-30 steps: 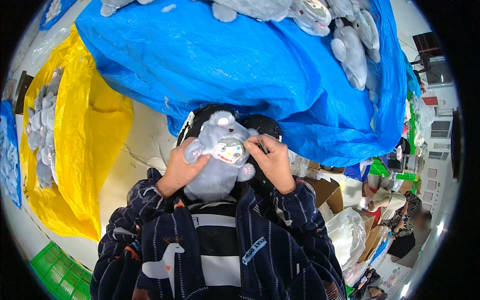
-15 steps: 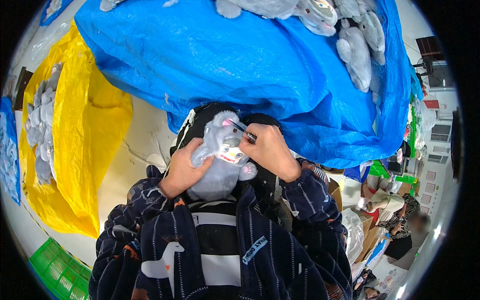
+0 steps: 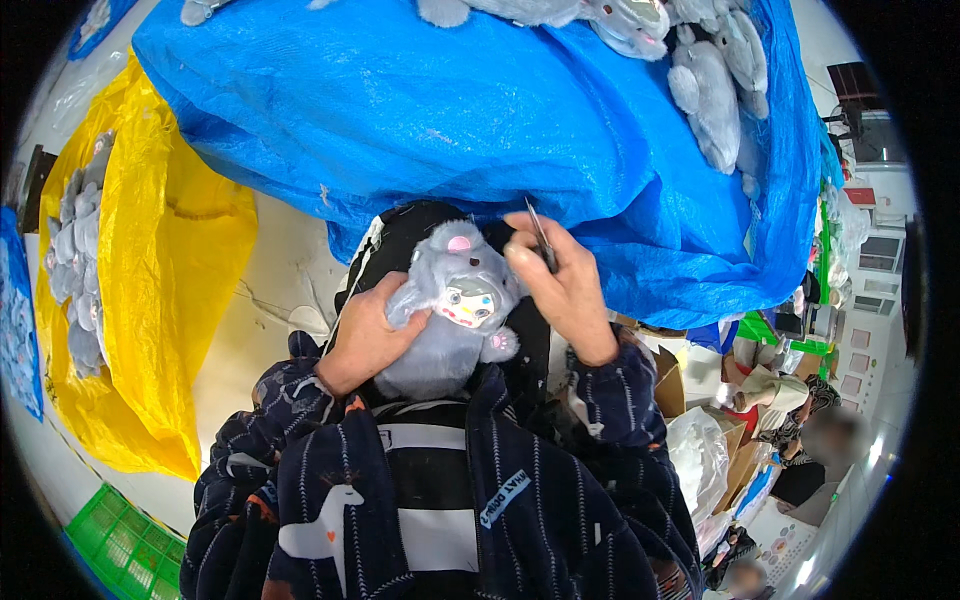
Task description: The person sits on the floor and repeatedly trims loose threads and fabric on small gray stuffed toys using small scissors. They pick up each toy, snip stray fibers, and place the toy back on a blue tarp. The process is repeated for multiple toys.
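Note:
A grey plush toy [image 3: 425, 355] with round ears, pink paw pads and a doll-like face [image 3: 466, 302] rests on my lap, face up. My left hand [image 3: 372, 335] grips it by the side, fingers and thumb around its arm. To the right of the toy's head, my right hand [image 3: 563, 283] is raised and apart from it. Its fingers close on a slim, pointed metal tool [image 3: 541, 238], tip upward; its exact kind is unclear.
A large blue sheet bag [image 3: 430, 130] spreads in front of me, with several grey plush toys [image 3: 708, 105] on it. At the left stands a yellow bag [image 3: 150, 300] holding more grey plush pieces [image 3: 80, 240]. A green crate [image 3: 125, 545] lies lower left. People and cardboard boxes [image 3: 668, 385] are at right.
My right hand has drawn back from the toy's head, moving right, and the tool now points up. The toy's face is more exposed. My left hand keeps its hold.

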Motion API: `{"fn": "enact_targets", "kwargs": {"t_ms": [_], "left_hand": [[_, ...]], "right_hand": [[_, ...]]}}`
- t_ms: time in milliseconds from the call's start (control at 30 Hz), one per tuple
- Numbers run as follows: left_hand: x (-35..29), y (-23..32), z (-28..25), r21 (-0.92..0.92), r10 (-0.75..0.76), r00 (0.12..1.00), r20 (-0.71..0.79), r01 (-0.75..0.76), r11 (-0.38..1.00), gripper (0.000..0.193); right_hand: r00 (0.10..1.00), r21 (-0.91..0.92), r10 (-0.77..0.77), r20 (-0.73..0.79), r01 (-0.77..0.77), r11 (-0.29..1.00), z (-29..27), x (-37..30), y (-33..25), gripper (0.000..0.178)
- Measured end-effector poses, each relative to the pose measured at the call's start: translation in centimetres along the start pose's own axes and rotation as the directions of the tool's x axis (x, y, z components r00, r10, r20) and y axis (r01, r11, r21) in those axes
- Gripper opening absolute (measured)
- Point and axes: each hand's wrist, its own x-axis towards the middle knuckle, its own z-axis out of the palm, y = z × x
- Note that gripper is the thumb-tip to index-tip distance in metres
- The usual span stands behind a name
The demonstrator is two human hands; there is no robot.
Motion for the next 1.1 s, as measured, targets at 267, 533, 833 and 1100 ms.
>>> {"fn": "enact_targets", "kwargs": {"t_ms": [267,533,833,1100], "left_hand": [[0.2,0.0,0.1,-0.039,-0.008,1.0,0.021,0.008,0.999,0.043],[0.2,-0.2,0.2,-0.01,0.015,1.0,0.024,-0.015,1.0,0.041],[0.2,0.4,0.1,0.065,0.028,0.999,0.021,-0.029,0.997,0.038],[0.2,0.3,0.3,0.061,0.033,0.999,0.026,-0.035,0.998,0.039]], "right_hand": [[0.987,-0.308,-0.144,0.077,0.161,0.938,-0.7,-4.1,3.3,0.027],[0.993,-0.358,-0.111,0.04,0.118,0.926,0.1,-3.9,3.2,0.026],[0.962,0.071,0.248,-0.113,-0.242,0.968,0.3,-3.4,5.5,0.029],[0.982,-0.406,-0.188,-0.012,0.167,0.898,0.7,-3.9,3.3,0.025]]}}
